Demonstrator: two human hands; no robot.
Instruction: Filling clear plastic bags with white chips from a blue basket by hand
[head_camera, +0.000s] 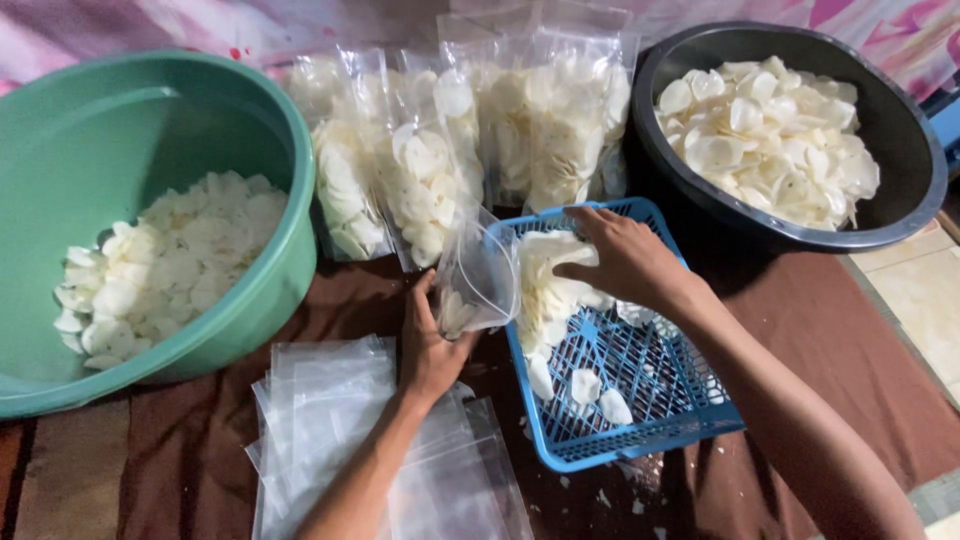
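Item: bag (478, 278), clear thin plastic, glossy and creased, mouth open toward the tray, a few chips at its bottom. We held it at the tray's near-left corner, above the brown cloth (820, 330).

Left hand (430, 345): our fingers wrapped about the bag's lower part, pinching it upright.

Right hand (620, 255): our fingers bunched over a clump of chips (545, 285) in the tray, just beside the bag's mouth.

Tray (640, 420): blue plastic, rectangular, latticed floor, mostly bare with a few loose chips. Chips were pale cream, thin, roundish, slightly curled.

Green basin (270, 130): round, smooth plastic, left, chips heaped inside.

Black basin (900, 120): round, dark, glossy, upper right, piled with chips.

Filled bags (450, 150): clear, packed with chips, standing in a row between the basins, behind the tray.

Empty bags (330, 420): flat, translucent, stacked loosely on the cloth under our left forearm.
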